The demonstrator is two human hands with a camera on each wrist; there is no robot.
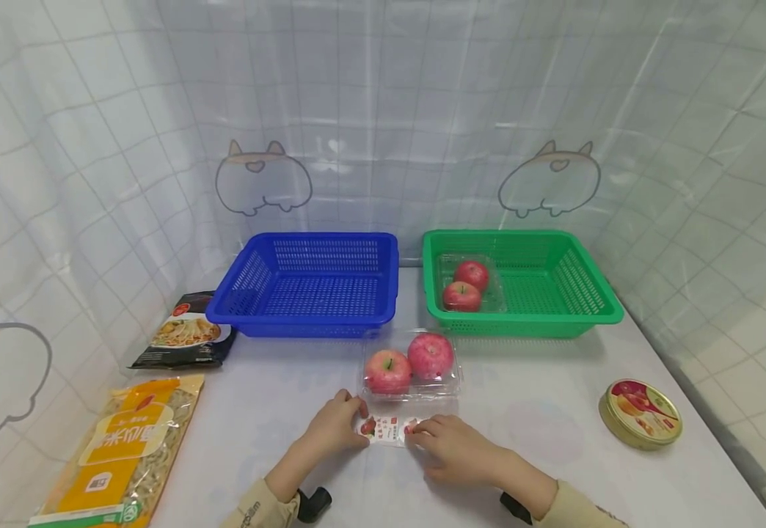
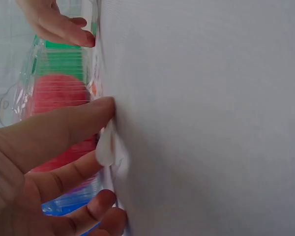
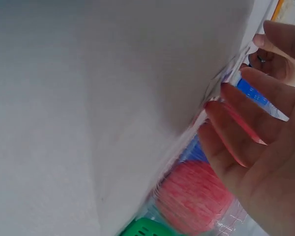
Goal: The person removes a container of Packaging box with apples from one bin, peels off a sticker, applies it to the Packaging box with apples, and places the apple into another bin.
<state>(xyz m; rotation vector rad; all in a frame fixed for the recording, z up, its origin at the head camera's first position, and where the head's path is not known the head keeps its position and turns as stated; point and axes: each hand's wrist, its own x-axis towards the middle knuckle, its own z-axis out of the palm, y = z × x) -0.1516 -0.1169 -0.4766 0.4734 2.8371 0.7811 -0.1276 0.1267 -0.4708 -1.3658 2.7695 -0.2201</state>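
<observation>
A white printed label (image 1: 386, 430) with red apple pictures and lettering lies on the table between both hands. My left hand (image 1: 335, 425) holds its left end between thumb and index finger, and a white edge curls up there in the left wrist view. At its right end, the fingertips of my right hand (image 1: 458, 449) touch the label; in the right wrist view those fingers (image 3: 250, 115) are extended, thumb apart. Just beyond the label stands a clear plastic box (image 1: 411, 394) holding two apples, a red apple (image 1: 388, 372) and a pinker apple (image 1: 431, 356).
Behind stand a blue basket (image 1: 300, 328) and a green basket (image 1: 522, 320), the green one holding a clear box of two apples (image 1: 472, 276). A black noodle packet (image 1: 188, 331) and orange food bag (image 1: 125, 447) lie left. On the right sits a round tin (image 1: 640, 414).
</observation>
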